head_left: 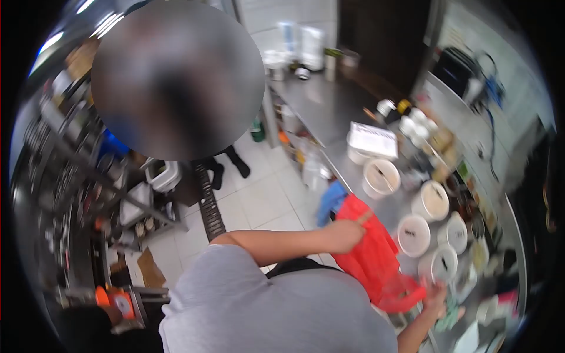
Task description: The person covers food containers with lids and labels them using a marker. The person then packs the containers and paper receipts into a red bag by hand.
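A red plastic bag (368,250) hangs stretched along the edge of the steel counter, in front of my body. My left hand (346,235) is closed on its upper part, with one finger reaching out over the red plastic. At the bag's lower right end, my right hand (434,300) grips its edge near the thin, see-through part; motion blurs the fingertips. A blue cloth-like piece (332,201) lies against the bag's upper end. White tubs (414,235) with utensils or dark marks inside stand just beyond the bag.
The steel counter (353,106) runs along my right, bearing a white box (374,140), bottles and several tubs. Another person (226,165) stands ahead on the tiled floor (265,203), near a floor drain (210,203). Metal shelving (138,203) lines the left.
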A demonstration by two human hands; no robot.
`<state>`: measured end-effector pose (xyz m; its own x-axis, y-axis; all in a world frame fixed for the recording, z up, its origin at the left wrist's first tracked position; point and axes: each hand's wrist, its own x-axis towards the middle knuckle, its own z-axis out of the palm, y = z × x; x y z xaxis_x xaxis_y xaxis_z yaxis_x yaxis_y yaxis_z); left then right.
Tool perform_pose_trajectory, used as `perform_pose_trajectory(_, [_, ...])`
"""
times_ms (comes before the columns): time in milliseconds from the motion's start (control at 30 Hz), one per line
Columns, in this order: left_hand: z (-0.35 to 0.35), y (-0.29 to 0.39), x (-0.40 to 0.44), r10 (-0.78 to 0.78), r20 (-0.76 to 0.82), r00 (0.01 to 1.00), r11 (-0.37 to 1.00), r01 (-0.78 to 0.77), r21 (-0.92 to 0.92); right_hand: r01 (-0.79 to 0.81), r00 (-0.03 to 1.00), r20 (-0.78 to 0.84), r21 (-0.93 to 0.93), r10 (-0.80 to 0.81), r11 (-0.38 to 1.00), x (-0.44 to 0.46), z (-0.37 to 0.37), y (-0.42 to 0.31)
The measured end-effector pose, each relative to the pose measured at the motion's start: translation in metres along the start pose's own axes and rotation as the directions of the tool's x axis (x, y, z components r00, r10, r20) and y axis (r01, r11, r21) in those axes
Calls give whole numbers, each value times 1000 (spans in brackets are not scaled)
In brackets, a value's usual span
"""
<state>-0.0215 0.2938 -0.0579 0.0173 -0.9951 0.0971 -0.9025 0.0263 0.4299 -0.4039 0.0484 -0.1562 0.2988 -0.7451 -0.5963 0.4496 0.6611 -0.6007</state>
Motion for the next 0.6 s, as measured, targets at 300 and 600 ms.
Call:
perform_pose_trajectory(300, [-21,-4,-13,-229,206,951,973,219,68,-60,983,-169,39,66,997,-2,29,-10])
perform_pose_trajectory(600, [-23,-10,-8,-275,319,907,941,322,-104,-14,998,66,-26,16,1000,-93,28,-3])
